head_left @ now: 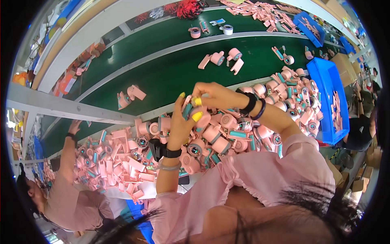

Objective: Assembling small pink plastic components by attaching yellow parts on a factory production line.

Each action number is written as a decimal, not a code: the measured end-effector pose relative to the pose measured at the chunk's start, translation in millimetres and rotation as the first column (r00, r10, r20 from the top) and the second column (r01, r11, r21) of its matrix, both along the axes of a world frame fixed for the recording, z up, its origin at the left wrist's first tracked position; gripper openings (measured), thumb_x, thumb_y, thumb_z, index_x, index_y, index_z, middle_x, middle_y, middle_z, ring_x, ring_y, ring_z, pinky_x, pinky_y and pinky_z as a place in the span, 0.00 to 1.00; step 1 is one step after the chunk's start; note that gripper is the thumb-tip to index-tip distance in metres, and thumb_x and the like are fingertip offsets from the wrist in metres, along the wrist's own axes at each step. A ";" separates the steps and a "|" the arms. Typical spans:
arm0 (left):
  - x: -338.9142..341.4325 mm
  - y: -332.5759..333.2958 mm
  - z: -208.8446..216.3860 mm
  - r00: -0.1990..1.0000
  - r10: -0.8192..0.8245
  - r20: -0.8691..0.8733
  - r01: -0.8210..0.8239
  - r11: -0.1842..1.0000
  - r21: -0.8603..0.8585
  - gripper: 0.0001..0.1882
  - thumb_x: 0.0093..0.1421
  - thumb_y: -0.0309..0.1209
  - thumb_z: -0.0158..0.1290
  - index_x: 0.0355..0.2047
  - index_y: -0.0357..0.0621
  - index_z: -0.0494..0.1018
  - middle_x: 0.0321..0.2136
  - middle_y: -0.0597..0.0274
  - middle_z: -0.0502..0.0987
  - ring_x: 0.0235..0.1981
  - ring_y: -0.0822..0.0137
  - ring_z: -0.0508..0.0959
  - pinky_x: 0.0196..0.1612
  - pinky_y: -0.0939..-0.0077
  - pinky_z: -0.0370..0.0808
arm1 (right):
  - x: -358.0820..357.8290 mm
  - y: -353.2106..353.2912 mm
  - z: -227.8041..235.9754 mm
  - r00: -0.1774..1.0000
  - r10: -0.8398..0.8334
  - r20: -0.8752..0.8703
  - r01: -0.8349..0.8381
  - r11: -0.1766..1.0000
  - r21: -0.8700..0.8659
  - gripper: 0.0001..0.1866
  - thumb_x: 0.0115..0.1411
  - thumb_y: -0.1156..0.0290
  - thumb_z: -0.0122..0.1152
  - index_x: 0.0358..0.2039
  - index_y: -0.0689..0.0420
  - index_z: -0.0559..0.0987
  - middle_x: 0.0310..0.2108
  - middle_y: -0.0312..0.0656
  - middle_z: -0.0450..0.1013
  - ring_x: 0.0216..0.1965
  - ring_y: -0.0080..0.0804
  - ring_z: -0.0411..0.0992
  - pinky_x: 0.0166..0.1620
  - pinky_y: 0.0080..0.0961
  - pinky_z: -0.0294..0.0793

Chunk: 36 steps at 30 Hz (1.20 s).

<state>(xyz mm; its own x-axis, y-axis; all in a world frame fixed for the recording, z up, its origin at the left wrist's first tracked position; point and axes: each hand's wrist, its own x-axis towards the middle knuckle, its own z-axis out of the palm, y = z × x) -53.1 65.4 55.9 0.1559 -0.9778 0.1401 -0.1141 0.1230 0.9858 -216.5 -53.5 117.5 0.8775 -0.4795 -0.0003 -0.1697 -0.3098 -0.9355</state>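
Observation:
Over a heap of pink handheld fans, both my hands come together on one pink fan (202, 120) whose handle shows a teal battery cell. My left hand (180, 120) grips it from the left, yellow-nailed fingers closed round the handle. From the upper right my right hand (215, 95) pinches the same piece with thumb and fingers. Fingers partly hide the fan. Beneath and beside my wrists lie more partly assembled fans (215, 138), with round grilles, grey rims and teal cells showing.
A green conveyor belt (162, 77) runs beyond the heap, carrying a few fans (217, 59). At right stands a blue bin (321, 77) with pink parts. A pale metal beam (81, 103) crosses at left, near a co-worker's arm (70, 154). Another blue tray (304, 24) sits farther back.

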 end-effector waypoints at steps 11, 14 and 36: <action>-25.2 41.2 70.5 0.841 -0.440 0.315 0.391 0.897 0.207 0.28 0.53 0.28 0.59 0.55 0.36 0.66 0.47 0.47 0.73 0.48 0.53 0.74 0.52 0.66 0.69 | -90.4 55.6 13.3 0.947 0.266 0.180 -0.307 0.914 0.266 0.09 0.59 0.77 0.55 0.41 0.61 0.77 0.37 0.35 0.75 0.39 0.21 0.72 0.45 0.22 0.71; -32.9 50.4 98.5 0.784 -0.516 0.346 0.461 0.857 0.232 0.29 0.53 0.27 0.59 0.56 0.37 0.65 0.48 0.47 0.73 0.49 0.56 0.74 0.53 0.68 0.69 | -93.8 76.8 12.3 0.971 0.190 0.146 -0.237 0.856 0.459 0.09 0.58 0.78 0.56 0.40 0.60 0.77 0.36 0.34 0.74 0.38 0.20 0.71 0.44 0.22 0.72; -83.0 66.4 59.2 0.890 -0.119 -0.440 0.196 0.971 0.133 0.16 0.65 0.26 0.43 0.53 0.37 0.65 0.34 0.59 0.75 0.20 0.74 0.72 0.22 0.82 0.70 | -90.7 122.0 -8.9 0.737 -0.364 0.569 0.647 0.625 -0.438 0.13 0.50 0.84 0.62 0.36 0.58 0.75 0.32 0.42 0.75 0.36 0.40 0.74 0.38 0.28 0.74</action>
<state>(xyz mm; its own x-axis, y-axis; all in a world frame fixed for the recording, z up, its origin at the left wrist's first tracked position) -136.0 131.8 115.1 0.0045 -0.9972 -0.0746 0.3281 -0.0690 0.9421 -307.2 68.5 108.5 0.3369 -0.6197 0.7089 -0.1420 -0.7777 -0.6124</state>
